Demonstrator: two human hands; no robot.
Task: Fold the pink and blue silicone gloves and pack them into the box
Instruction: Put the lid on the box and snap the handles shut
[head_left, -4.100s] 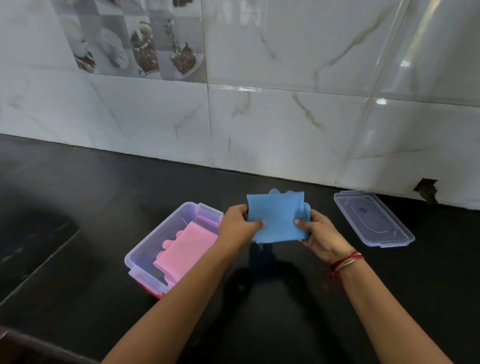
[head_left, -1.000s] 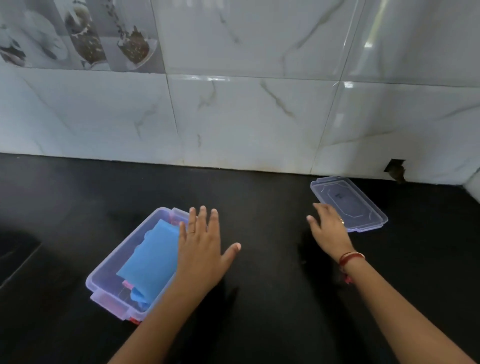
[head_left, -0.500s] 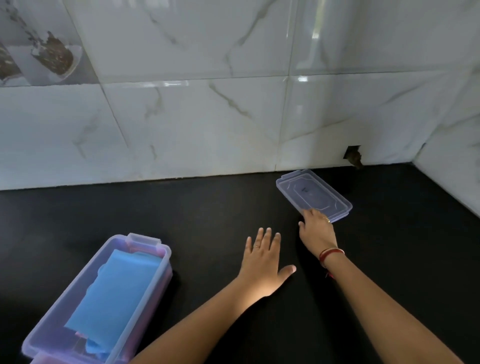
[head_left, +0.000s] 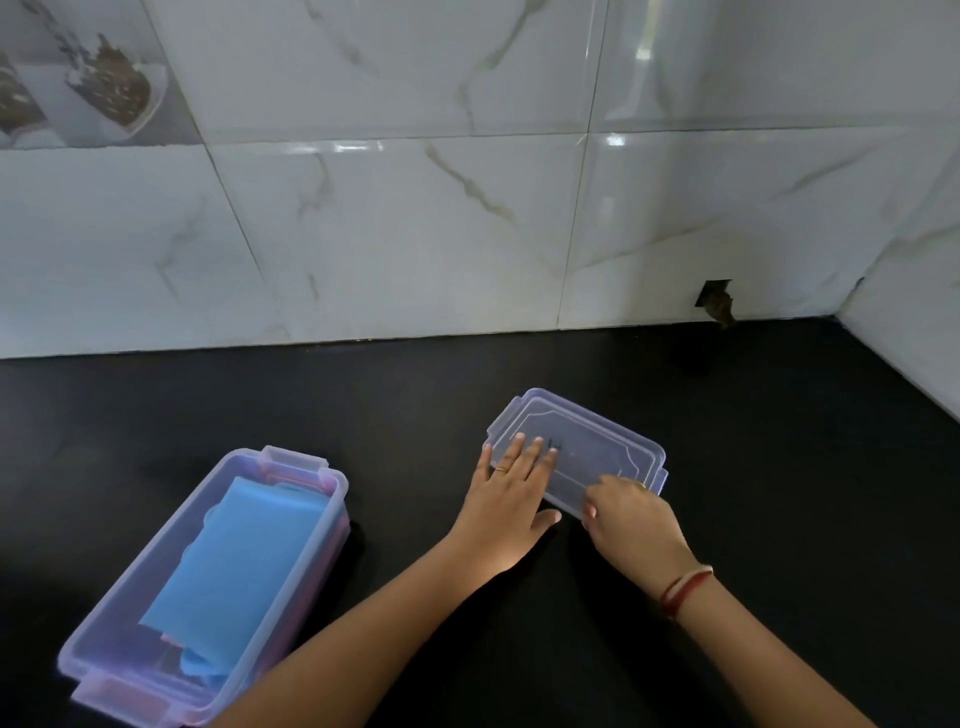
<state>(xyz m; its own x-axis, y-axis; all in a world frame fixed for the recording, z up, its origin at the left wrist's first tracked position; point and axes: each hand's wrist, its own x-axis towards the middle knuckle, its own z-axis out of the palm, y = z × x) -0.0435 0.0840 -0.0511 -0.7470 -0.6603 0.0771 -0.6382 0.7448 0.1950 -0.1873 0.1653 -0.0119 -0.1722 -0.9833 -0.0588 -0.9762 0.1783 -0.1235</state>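
A clear plastic box (head_left: 332, 499) lies on the black counter at the lower left. The folded blue glove (head_left: 239, 556) lies inside it on top; only thin pink edges of the pink glove (head_left: 291, 477) show beneath. The clear lid (head_left: 597, 447) sits to the right of the box. My left hand (head_left: 511, 499) lies flat with straight fingers on the lid's near left part. My right hand (head_left: 631, 517) has curled fingers pinching the lid's near right edge.
A white marble-tiled wall (head_left: 415, 234) runs along the back, and a side wall (head_left: 914, 332) closes the corner at right. A small dark hole (head_left: 717, 304) sits low in the back wall. The black counter (head_left: 363, 405) stretches between box and wall.
Both hands have moved from the bare counter onto the lid; the left hand now lies on it and the right hand grips its near edge. The lid sits nearer to me.
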